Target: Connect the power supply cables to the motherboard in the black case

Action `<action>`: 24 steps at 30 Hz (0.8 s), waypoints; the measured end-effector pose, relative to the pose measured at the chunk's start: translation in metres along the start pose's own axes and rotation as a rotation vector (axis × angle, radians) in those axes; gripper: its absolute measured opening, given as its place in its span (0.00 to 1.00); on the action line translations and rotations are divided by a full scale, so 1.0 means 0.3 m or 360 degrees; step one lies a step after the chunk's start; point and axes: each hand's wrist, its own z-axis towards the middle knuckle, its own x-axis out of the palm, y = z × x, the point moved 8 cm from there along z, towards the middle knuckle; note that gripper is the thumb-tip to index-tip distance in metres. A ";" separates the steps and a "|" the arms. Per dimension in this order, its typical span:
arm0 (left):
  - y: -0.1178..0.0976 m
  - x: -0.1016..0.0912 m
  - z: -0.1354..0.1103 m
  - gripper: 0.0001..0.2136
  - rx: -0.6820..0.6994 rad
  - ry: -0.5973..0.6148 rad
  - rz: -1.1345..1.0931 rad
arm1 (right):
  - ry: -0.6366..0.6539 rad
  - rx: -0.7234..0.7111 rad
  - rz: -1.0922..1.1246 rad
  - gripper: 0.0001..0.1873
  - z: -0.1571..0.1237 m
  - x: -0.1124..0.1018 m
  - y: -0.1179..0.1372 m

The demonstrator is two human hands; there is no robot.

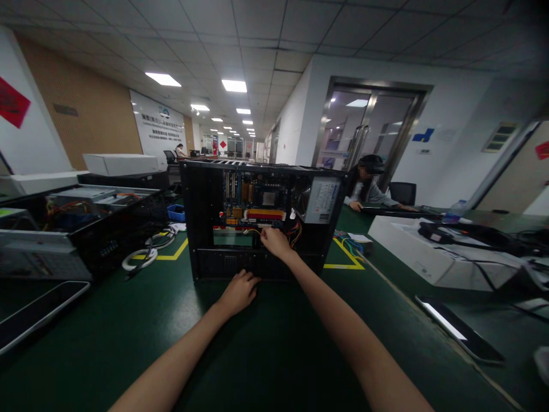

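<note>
An open black computer case [191, 229] stands upright on the green table in front of me, its inside facing me. Inside it sit a motherboard [253, 194] with orange and red slots and a silver power supply [325, 200]. My right hand [277, 241] reaches in at the motherboard's lower edge, its fingers closed around a thin yellow cable [256, 231]. To the left of those fingers shows a small white connector [246, 232]. My left hand [240, 290] rests against the case's lower front edge, fingers laid out and holding nothing.
Another opened computer case [86, 229] lies at the left, near coiled white cables [141, 258] and a blue tray [175, 213]. At the right are a white box [446, 263] with black gear and a phone-like slab [461, 332]. A person [371, 183] sits behind.
</note>
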 end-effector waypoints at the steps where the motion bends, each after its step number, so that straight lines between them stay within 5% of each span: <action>1: 0.000 0.001 0.000 0.14 0.0001 0.0000 0.0001 | -0.0022 0.0004 0.0069 0.05 -0.029 -0.016 0.011; 6: -0.004 -0.003 0.000 0.13 0.0023 -0.0028 0.0011 | -0.0144 -0.0305 0.0114 0.07 -0.229 -0.049 0.079; 13: -0.011 -0.007 -0.003 0.14 0.0030 0.0003 0.0016 | 0.0151 -0.0712 -0.0103 0.08 -0.525 0.138 0.026; 24: -0.001 -0.002 -0.004 0.14 -0.0013 -0.0026 0.0010 | 0.0171 -0.0396 0.0142 0.08 -0.515 0.163 -0.104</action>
